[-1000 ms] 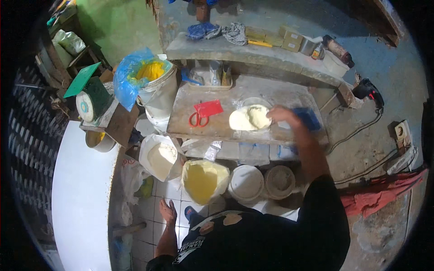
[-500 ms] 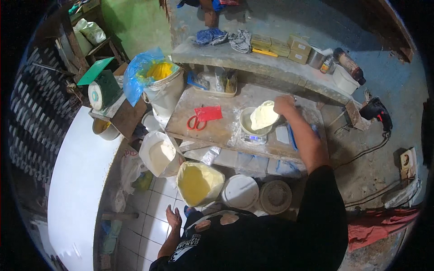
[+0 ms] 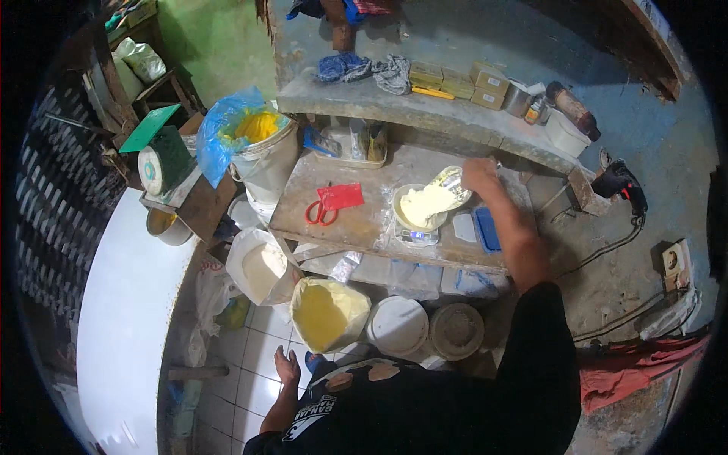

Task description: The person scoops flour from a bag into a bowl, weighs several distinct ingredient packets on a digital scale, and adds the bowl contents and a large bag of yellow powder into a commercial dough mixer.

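My right hand (image 3: 480, 176) is closed around a scoop (image 3: 457, 188) coated with pale yellow powder. The scoop tilts over a bowl (image 3: 402, 199), and a pale heap (image 3: 419, 207) lies in the bowl. Under the bowl is a small digital scale (image 3: 416, 236) with a lit display. My left hand (image 3: 287, 365) hangs low beside my body, fingers apart and holding nothing. Near it stands an open bag of yellow powder (image 3: 322, 315). Left of the scale, red-handled scissors (image 3: 321, 213) lie by a red packet (image 3: 341, 196).
A white bucket (image 3: 267, 163) with a blue bag stands left of the worktable (image 3: 356, 231). Beside the yellow bag are a sack of whitish powder (image 3: 262, 269) and lidded tubs (image 3: 396, 326). A blue tray (image 3: 487, 229) lies right of the scale. A dial scale (image 3: 161, 163) stands far left.
The scoop has tipped, and its pale load has dropped into the bowl, leaving the scoop mostly emptied. My left hand stays low. The whole view has shifted slightly.
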Demonstrator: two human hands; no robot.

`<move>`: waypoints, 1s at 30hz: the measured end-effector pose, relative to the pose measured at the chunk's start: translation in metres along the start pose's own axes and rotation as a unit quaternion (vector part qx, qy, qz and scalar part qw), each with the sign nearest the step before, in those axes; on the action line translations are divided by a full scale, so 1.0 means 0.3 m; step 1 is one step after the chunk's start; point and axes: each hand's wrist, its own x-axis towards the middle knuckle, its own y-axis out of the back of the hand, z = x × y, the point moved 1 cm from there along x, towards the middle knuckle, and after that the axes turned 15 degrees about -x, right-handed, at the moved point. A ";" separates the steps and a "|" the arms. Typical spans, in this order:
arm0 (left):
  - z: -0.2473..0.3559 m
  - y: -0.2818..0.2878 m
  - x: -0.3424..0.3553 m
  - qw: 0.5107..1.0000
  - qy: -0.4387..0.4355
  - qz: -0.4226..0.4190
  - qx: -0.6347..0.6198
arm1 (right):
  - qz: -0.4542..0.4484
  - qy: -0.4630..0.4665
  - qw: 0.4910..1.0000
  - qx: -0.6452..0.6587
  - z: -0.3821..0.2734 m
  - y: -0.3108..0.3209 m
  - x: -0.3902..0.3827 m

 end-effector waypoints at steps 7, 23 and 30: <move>0.010 0.003 0.015 1.000 -0.024 -0.014 0.001 | -0.061 -0.028 0.995 0.079 0.006 -0.083 -0.079; 0.016 -0.016 -0.012 0.998 -0.044 -0.017 0.032 | -0.113 0.060 0.982 0.140 0.222 -0.557 -0.068; -0.009 0.051 -0.028 0.998 -0.051 -0.014 0.042 | -0.136 0.005 0.926 0.352 0.224 -0.422 -0.129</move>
